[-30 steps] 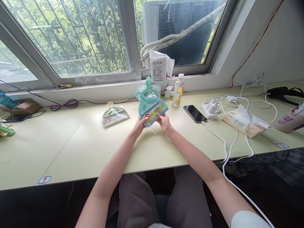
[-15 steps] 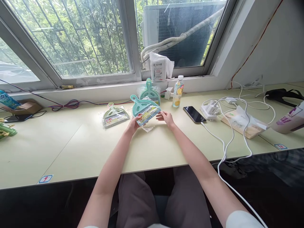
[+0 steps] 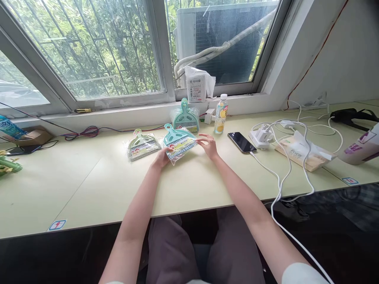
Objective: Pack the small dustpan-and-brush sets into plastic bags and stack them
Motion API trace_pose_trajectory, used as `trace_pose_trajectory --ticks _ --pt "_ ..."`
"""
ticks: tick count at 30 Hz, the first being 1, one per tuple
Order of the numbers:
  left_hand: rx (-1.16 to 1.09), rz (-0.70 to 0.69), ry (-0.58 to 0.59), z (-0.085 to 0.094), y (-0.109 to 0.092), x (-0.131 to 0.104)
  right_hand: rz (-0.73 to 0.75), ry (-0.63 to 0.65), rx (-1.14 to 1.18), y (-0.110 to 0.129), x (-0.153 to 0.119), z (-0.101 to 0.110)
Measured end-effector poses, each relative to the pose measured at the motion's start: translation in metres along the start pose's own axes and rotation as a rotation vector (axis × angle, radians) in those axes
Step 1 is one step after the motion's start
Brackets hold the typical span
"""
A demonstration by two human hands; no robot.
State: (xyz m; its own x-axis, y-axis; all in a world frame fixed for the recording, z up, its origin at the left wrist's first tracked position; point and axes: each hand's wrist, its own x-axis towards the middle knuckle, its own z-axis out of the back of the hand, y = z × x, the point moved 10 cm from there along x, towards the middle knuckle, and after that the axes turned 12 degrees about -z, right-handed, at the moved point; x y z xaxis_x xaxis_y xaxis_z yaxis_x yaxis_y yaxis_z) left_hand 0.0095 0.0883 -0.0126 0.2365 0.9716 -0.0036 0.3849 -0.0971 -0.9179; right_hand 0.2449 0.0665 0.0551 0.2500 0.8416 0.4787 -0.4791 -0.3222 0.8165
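A teal dustpan-and-brush set point(image 3: 179, 142) in clear plastic, with a printed label, is held low over the table's middle. My left hand point(image 3: 162, 157) grips its lower left corner, thumb on top. At its right edge, my right hand point(image 3: 208, 146) pinches the wrapper between thumb and fingers. Just left lies a green wrapped dustpan set point(image 3: 143, 146), flat on the table. Behind the held set, more teal dustpan sets point(image 3: 185, 117) lean upright against the window ledge.
A drink bottle point(image 3: 221, 114), a black phone point(image 3: 241, 142), a white plug adapter point(image 3: 261, 136) and a tissue pack point(image 3: 304, 152) with looping white cables are on the right. A cardboard box point(image 3: 37, 136) sits at the left, near bundled wires point(image 3: 81, 133).
The held teal set has tilted flatter and its handle has dropped slightly. My right hand has closed on its right edge, and my left hand has shifted a little left.
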Motion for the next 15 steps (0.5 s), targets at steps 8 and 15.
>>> trace_pose_trajectory --ticks 8,15 --pt "0.127 0.052 0.294 -0.030 0.007 -0.012 -0.204 -0.107 0.012 -0.029 0.001 0.007" --pt "0.174 0.039 0.325 -0.036 0.005 -0.016 -0.185 -0.040 0.138 -0.027 -0.001 -0.004"
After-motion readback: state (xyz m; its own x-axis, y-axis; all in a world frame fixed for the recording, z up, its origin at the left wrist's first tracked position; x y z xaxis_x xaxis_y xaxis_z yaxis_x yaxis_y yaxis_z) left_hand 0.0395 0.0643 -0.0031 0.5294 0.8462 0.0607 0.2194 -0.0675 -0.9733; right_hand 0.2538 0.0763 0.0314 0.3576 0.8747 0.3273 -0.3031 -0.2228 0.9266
